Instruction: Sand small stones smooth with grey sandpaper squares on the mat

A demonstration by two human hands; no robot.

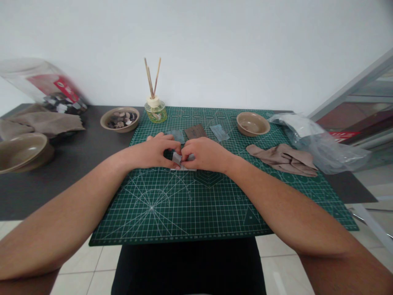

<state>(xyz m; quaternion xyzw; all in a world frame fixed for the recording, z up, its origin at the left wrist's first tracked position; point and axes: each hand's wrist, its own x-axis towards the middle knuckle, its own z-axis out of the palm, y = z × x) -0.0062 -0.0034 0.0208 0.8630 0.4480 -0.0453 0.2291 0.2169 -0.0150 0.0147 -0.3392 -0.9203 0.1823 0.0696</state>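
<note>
My left hand and my right hand meet at the middle of a green cutting mat. Both pinch a small grey piece, folded or bent between the fingertips, just above the mat. Under it shows a pale edge, perhaps paper. Just beyond the hands lie three small flat pieces: a grey-blue one, a brown one and a light blue one.
A reed diffuser stands at the mat's far edge. A bowl of small stones sits at its left, an empty tan bowl at right. A beige cloth and plastic bag lie right; another bowl, cloth and tipped jar far left.
</note>
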